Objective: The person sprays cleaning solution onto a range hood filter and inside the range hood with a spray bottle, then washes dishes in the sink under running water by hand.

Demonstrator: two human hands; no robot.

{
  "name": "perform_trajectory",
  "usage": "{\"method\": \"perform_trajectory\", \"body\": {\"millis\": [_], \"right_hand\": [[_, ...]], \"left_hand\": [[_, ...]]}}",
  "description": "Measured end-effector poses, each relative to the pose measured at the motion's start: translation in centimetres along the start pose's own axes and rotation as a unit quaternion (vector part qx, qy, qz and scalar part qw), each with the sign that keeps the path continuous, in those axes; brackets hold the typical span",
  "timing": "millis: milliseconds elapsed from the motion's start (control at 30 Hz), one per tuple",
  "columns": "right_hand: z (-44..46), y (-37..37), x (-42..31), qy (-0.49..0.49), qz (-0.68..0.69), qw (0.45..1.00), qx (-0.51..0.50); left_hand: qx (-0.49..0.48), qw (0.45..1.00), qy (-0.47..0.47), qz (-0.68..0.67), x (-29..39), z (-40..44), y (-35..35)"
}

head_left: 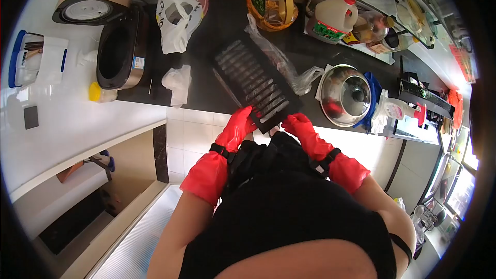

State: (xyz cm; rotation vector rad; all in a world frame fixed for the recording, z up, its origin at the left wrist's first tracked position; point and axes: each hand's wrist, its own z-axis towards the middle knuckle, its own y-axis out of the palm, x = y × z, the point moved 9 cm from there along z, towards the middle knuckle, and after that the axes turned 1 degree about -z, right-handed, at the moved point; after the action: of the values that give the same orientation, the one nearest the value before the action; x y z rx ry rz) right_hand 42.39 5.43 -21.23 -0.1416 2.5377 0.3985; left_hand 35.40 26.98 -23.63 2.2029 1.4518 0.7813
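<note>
A black slotted rack (283,87) lies tilted across the dark counter, its near end reaching over the counter's front edge. My left hand (241,123), in a red rubber glove, grips the rack's near left side. At the near right corner, my right hand (299,126), in a matching glove, has its fingers closed on the edge. Both thumbs and fingertips are partly hidden against the black rim. A crumpled clear plastic bag (281,62) lies along the rack's right side.
On the left stand an open rice cooker (120,51), a white plastic bag (175,18) and a crumpled tissue (178,83). To the right are a lidded pot (345,95), a spray bottle (400,109) and a white jug (333,18). A large bottle (274,8) stands behind.
</note>
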Motion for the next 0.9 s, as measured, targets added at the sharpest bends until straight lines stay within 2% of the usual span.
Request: {"method": "perform_trajectory", "body": {"millis": [33,133,233,267,333,367,400,467,500,533,567,600,633,733,767,833,900], "right_hand": [[0.3,0.0,0.3,0.004,-0.009,1.000,-0.008],[2.4,-0.5,1.5,0.017,-0.030,0.999,-0.020],[3.7,-1.4,2.4,0.030,-0.033,0.999,0.009],[3.0,-1.3,1.4,0.029,-0.030,0.999,0.024],[2.9,-1.3,1.1,0.024,-0.025,0.998,0.043],[2.7,-1.4,0.7,0.021,-0.023,0.998,0.047],[3.1,-1.8,0.4,0.015,-0.021,0.998,0.050],[5.2,-3.9,0.1,0.011,-0.104,0.991,0.079],[5.8,-4.6,0.3,0.013,-0.145,0.985,0.094],[5.1,-4.2,-2.1,-0.078,-0.231,0.961,0.127],[3.0,-2.9,-5.0,-0.166,-0.314,0.922,0.157],[0.4,-1.2,-7.8,-0.250,-0.392,0.866,0.184],[-2.1,2.5,-10.3,-0.365,-0.464,0.794,0.149],[-3.6,10.0,-9.4,-0.408,-0.608,0.679,-0.050],[-3.8,11.5,-9.0,-0.425,-0.616,0.660,-0.062],[-2.1,13.5,-7.2,-0.369,-0.667,0.644,-0.069],[-0.4,14.8,-5.7,-0.325,-0.709,0.623,-0.064]], "left_hand": [[-0.015,1.000,0.004,-0.020,-0.5,0.6,-0.5],[0.027,0.998,-0.011,-0.063,-1.4,2.2,-2.2],[-0.020,0.998,-0.016,0.062,0.4,-2.5,2.5],[0.006,0.985,-0.050,0.163,0.1,-2.8,1.9],[0.058,0.925,-0.114,0.357,-0.3,-3.3,0.2],[0.075,0.915,-0.132,0.373,-0.5,-3.4,-0.1],[0.088,0.909,-0.101,0.395,0.7,-3.1,-0.4],[0.113,0.891,-0.041,0.439,3.3,-2.3,-1.0],[0.185,0.891,0.019,0.414,5.7,-2.1,-1.8],[0.224,0.885,0.126,0.388,8.7,-2.8,-1.9],[0.229,0.850,0.261,0.397,11.3,-1.0,-5.0],[0.292,0.785,0.234,0.493,14.1,-1.8,-4.2],[0.260,0.770,0.334,0.478,15.9,0.9,-6.9],[0.240,0.737,0.383,0.502,19.7,3.6,-6.9],[0.237,0.730,0.384,0.514,20.4,4.1,-6.6],[0.240,0.726,0.345,0.545,21.7,5.0,-4.5],[0.211,0.800,0.295,0.477,21.7,5.1,-3.2]]}}
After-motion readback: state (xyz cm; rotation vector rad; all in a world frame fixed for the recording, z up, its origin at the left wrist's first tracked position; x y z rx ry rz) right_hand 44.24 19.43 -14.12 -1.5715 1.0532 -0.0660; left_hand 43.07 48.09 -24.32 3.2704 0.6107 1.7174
